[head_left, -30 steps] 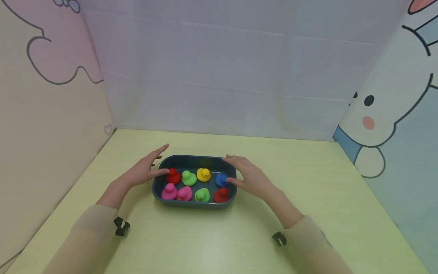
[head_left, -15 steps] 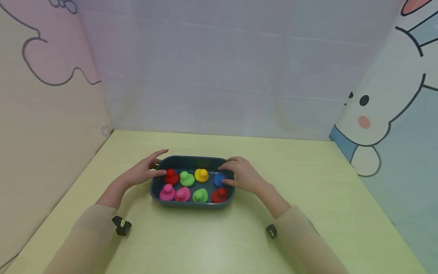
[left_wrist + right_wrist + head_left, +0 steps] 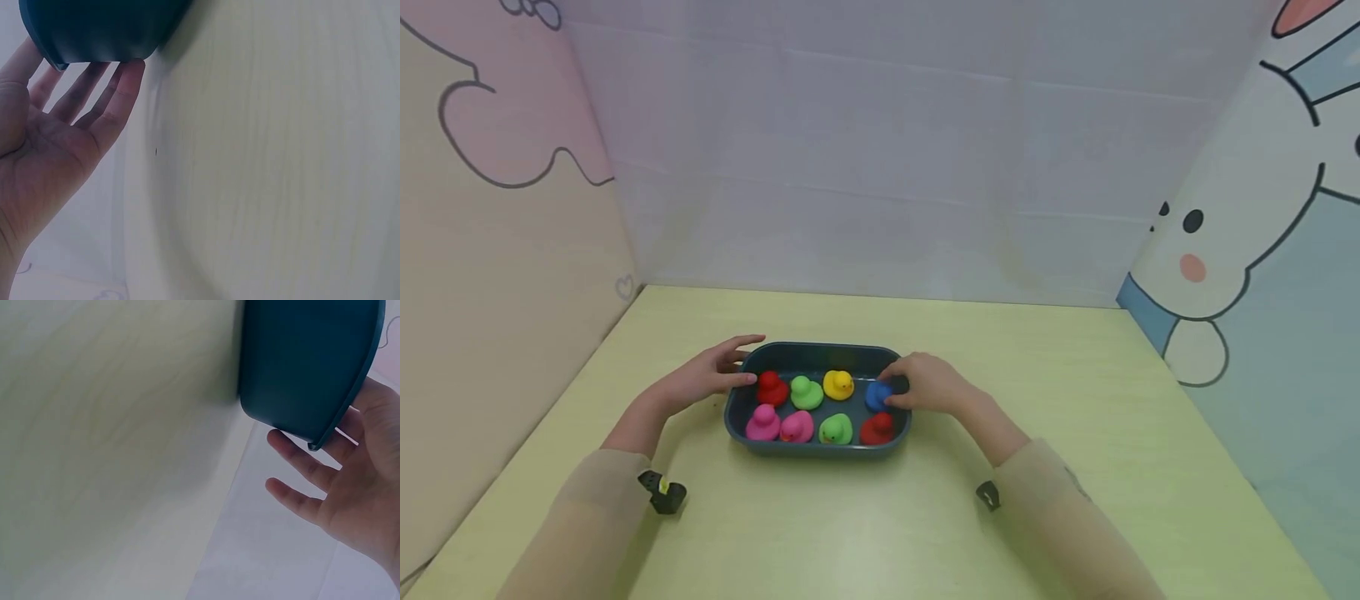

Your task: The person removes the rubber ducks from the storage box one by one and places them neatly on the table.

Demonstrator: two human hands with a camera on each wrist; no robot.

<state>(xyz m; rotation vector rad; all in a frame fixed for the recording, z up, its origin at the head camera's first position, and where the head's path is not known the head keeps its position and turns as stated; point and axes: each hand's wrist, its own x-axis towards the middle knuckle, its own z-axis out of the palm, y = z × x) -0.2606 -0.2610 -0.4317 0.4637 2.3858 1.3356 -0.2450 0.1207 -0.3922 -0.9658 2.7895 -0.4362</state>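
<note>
A dark blue-green tub [image 3: 820, 451] holding several rubber ducks sits on the table. My left hand [image 3: 700, 379] is at its left end, thumb at the rim near a red duck [image 3: 771, 389]. In the left wrist view, that hand's [image 3: 56, 144] fairly straight fingers touch the tub's outer wall [image 3: 106, 31]. Over the right rim, my right hand [image 3: 932, 385] pinches the blue duck [image 3: 875, 397] between thumb and fingers. In the right wrist view, two fingers of that hand [image 3: 362, 475] stay outside the tub [image 3: 306, 356]; the duck is hidden there.
Inside the tub also lie a yellow duck [image 3: 838, 385], two green ducks, two pink ducks [image 3: 763, 423] and a second red duck [image 3: 877, 429]. The pale yellow table [image 3: 1045, 383] meets a plain back wall [image 3: 880, 167] and printed side walls.
My right hand has come down and its fingers have closed around the blue duck. My left hand's raised fingers have lowered to the tub's left end. The view has shifted slightly.
</note>
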